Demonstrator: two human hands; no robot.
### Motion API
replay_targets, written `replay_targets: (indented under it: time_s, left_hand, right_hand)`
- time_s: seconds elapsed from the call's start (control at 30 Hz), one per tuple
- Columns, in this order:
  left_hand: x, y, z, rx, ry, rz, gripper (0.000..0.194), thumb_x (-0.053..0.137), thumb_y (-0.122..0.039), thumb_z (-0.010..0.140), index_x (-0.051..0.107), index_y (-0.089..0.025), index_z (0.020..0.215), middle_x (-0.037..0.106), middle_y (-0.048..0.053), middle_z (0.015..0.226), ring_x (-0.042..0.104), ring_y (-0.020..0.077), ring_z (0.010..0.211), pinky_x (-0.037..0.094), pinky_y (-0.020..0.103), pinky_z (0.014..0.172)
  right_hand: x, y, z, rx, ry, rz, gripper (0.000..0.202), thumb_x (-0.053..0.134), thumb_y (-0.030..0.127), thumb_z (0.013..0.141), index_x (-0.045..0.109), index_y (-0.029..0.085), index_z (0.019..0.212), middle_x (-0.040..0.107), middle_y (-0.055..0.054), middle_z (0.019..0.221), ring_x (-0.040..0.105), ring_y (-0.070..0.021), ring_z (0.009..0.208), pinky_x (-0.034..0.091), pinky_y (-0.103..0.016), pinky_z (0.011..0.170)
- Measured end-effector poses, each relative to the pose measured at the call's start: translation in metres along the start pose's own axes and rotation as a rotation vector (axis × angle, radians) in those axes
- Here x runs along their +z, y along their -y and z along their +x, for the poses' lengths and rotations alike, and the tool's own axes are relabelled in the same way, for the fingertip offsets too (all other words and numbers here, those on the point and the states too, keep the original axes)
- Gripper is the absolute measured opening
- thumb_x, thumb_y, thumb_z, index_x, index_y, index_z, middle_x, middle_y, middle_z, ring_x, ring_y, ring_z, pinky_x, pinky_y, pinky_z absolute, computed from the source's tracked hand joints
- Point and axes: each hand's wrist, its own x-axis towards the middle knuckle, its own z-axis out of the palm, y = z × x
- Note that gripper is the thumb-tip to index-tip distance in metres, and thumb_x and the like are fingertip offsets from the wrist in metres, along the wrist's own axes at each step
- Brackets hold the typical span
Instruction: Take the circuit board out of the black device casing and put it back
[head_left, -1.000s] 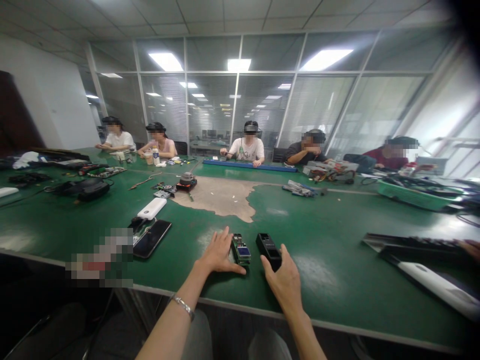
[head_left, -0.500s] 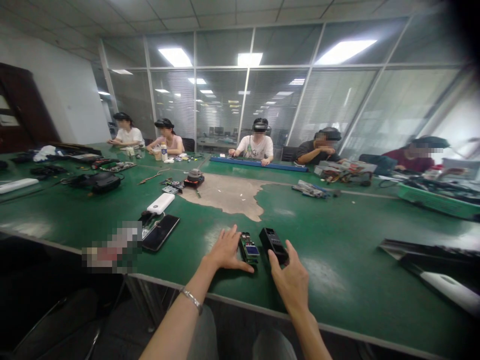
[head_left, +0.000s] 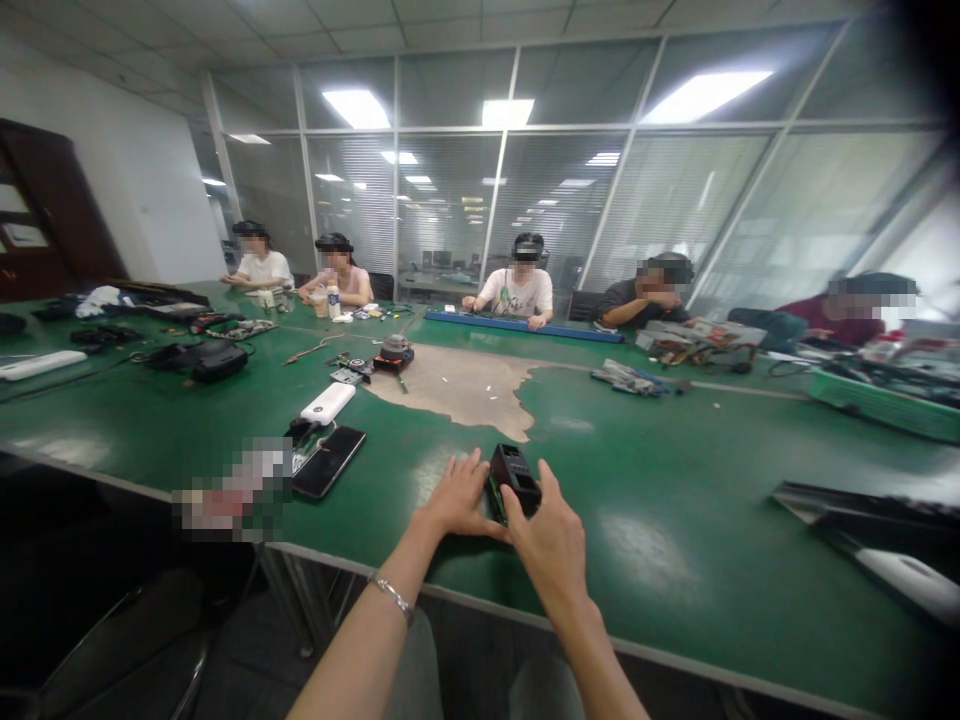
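Note:
A black plastic housing (head_left: 516, 476) with cut-out openings is gripped between the thumb and fingers of my right hand (head_left: 553, 535). It is tilted directly over a green circuit board (head_left: 496, 501) and covers most of it, so only a strip of the board's left side shows. My left hand (head_left: 459, 500) lies along the board's left side, fingers at its far end and thumb across its near end, holding it on the table. Whether the housing touches the board, I cannot tell.
On the green table (head_left: 660, 450), a dark phone (head_left: 328, 462) and a white power bank (head_left: 328, 404) lie left. Black parts (head_left: 862, 510) are at right. Several people sit opposite, near a long blue bar (head_left: 525, 327). A green basket (head_left: 885, 400) stands far right.
My right hand has moved left, bringing the black housing from beside the circuit board to over it. The board's small screen is now covered. My left hand has stayed by the board.

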Motion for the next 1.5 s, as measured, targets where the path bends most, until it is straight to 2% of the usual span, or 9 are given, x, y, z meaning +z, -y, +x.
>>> replay_targets:
  time_s: [0.1,0.27,0.37,0.63,0.8,1.0,1.2,1.33,1.5]
  left_hand:
    - [0.000,0.000,0.001,0.003,0.009,-0.009,0.126,0.064,-0.079,0.054,0.012,-0.013,0.148,0.014,0.020,0.155,0.006,0.0334,0.144,0.006,0.055,0.116]
    - [0.002,0.000,0.001,-0.003,-0.015,-0.058,0.139,0.071,-0.069,0.054,-0.018,-0.014,0.147,0.002,0.019,0.156,0.005,0.0321,0.145,0.007,0.054,0.116]
    - [0.001,0.000,0.000,0.012,-0.040,-0.091,0.142,0.075,-0.060,0.055,-0.027,-0.016,0.143,0.003,0.019,0.157,0.008,0.0319,0.144,0.007,0.055,0.115]
    - [0.002,-0.001,-0.001,0.039,-0.053,-0.090,0.137,0.074,-0.052,0.057,-0.026,-0.015,0.144,0.007,0.019,0.156,0.011,0.0340,0.144,0.009,0.056,0.115]
    - [-0.001,-0.004,-0.002,0.034,-0.025,-0.043,0.134,0.072,-0.050,0.058,-0.026,-0.015,0.144,0.004,0.018,0.157,0.010,0.0329,0.144,0.007,0.056,0.115]
    - [-0.002,-0.006,-0.003,0.026,-0.006,-0.007,0.130,0.069,-0.051,0.060,-0.023,-0.015,0.145,0.001,0.018,0.157,0.009,0.0324,0.144,0.007,0.055,0.115]
    - [-0.001,-0.004,-0.002,0.020,0.009,0.013,0.122,0.065,-0.048,0.063,-0.019,-0.016,0.146,0.001,0.016,0.157,0.009,0.0323,0.144,0.007,0.055,0.115]
    - [-0.001,-0.005,-0.003,0.016,0.000,0.003,0.120,0.063,-0.044,0.064,-0.021,-0.015,0.146,0.006,0.016,0.157,0.011,0.0316,0.144,0.008,0.054,0.116]
    - [-0.002,-0.006,-0.004,0.018,-0.020,-0.014,0.121,0.064,-0.048,0.065,-0.021,-0.015,0.146,0.008,0.017,0.157,0.013,0.0318,0.143,0.009,0.054,0.116]
  right_hand:
    - [0.002,0.002,-0.002,-0.013,0.006,-0.020,0.066,0.046,0.046,0.087,0.035,0.010,0.141,0.062,-0.019,0.117,0.062,-0.0286,0.101,0.046,-0.037,0.083]
    - [0.009,0.000,-0.005,-0.016,0.027,-0.057,0.065,0.046,0.044,0.088,0.034,0.009,0.141,0.064,-0.018,0.113,0.063,-0.0284,0.099,0.046,-0.036,0.082]
    - [0.013,-0.002,-0.010,-0.006,0.027,-0.062,0.065,0.047,0.043,0.088,0.033,0.009,0.142,0.064,-0.018,0.113,0.062,-0.0284,0.099,0.047,-0.036,0.082]
    - [0.022,-0.010,-0.022,-0.022,0.049,-0.030,0.066,0.048,0.039,0.087,0.031,0.008,0.143,0.060,-0.019,0.119,0.059,-0.0278,0.107,0.046,-0.036,0.086]
    - [0.032,-0.021,-0.025,-0.026,0.071,0.016,0.070,0.049,0.045,0.086,0.033,0.006,0.141,0.059,-0.020,0.122,0.057,-0.0300,0.108,0.045,-0.039,0.088]
    - [0.039,-0.031,-0.025,-0.021,0.041,0.095,0.074,0.051,0.052,0.083,0.037,0.004,0.139,0.054,-0.022,0.130,0.054,-0.0309,0.114,0.042,-0.042,0.095]
    - [0.036,-0.027,-0.027,-0.029,0.040,0.106,0.077,0.054,0.053,0.082,0.035,0.006,0.140,0.054,-0.020,0.129,0.054,-0.0308,0.113,0.043,-0.042,0.094]
    - [0.035,-0.022,-0.024,-0.045,0.013,0.093,0.078,0.055,0.051,0.081,0.034,0.006,0.140,0.053,-0.019,0.131,0.053,-0.0308,0.114,0.043,-0.042,0.094]
    - [0.030,-0.017,-0.016,-0.022,0.035,0.042,0.075,0.052,0.049,0.083,0.032,0.007,0.142,0.058,-0.019,0.124,0.057,-0.0300,0.106,0.045,-0.041,0.088]
